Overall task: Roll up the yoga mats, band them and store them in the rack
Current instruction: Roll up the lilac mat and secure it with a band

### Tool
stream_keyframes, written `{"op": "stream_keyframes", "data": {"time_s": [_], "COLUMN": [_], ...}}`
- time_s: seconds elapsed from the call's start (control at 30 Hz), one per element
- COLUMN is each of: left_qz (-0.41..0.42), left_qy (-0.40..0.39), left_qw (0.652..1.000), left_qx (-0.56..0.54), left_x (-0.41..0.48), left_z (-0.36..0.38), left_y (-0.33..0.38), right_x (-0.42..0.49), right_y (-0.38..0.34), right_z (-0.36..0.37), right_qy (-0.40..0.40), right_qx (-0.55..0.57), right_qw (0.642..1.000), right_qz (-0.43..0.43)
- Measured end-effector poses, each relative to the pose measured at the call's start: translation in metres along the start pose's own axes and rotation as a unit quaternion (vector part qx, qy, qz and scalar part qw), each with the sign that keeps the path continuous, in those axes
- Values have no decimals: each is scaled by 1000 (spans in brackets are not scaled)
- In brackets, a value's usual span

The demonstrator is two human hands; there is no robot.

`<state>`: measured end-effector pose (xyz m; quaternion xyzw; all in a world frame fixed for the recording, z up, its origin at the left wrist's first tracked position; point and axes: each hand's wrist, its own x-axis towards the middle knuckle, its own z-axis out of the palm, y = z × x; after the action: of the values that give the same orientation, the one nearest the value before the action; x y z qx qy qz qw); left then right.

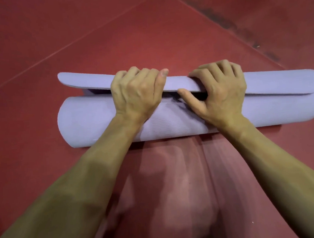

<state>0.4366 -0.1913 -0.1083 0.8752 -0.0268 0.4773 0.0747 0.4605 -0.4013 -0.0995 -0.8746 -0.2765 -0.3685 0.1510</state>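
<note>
A lilac yoga mat (90, 121) lies across the red floor as a thick roll, its loose end flap (80, 83) standing up along the far side. My left hand (136, 94) grips the flap's edge near the middle, fingers curled over it. Just to the right, my right hand (222, 92) holds the same flap, fingers over the top and the thumb tucked under the edge. Both forearms reach in from the bottom of the view. The roll's right end runs out of frame. No band and no rack are in view.
Red floor matting (147, 27) surrounds the roll, with thin seams running diagonally. A dark scuffed strip (239, 27) crosses the upper right. My knees in reddish trousers (175, 191) sit right below the roll.
</note>
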Motion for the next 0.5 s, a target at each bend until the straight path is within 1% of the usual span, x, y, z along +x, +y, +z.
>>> {"op": "stream_keyframes", "data": {"time_s": [0.07,0.13,0.23,0.27,0.37,0.43,0.5], "left_qz": [-6,-8,21,26,3,-10,-8], "left_qy": [17,14,7,-12,-111,-149,-170], "left_qw": [1000,999,1000,1000,993,988,985], "left_qx": [25,34,-3,-9,42,47,41], "left_x": [4,5,-2,-8,-32,-39,-42], "left_z": [2,4,-5,-10,-22,-21,-22], "left_y": [-1,0,3,4,8,10,12], "right_x": [-12,-24,-30,-32,-39,-40,-36], "right_y": [-6,-11,-9,-8,-9,-11,-11], "right_z": [2,5,9,10,9,9,9], "right_qy": [-19,-39,-41,-33,-9,-5,-3], "right_qx": [28,55,66,64,68,64,59], "right_qw": [999,997,995,995,996,996,996], "right_qz": [15,43,66,66,62,62,66]}}
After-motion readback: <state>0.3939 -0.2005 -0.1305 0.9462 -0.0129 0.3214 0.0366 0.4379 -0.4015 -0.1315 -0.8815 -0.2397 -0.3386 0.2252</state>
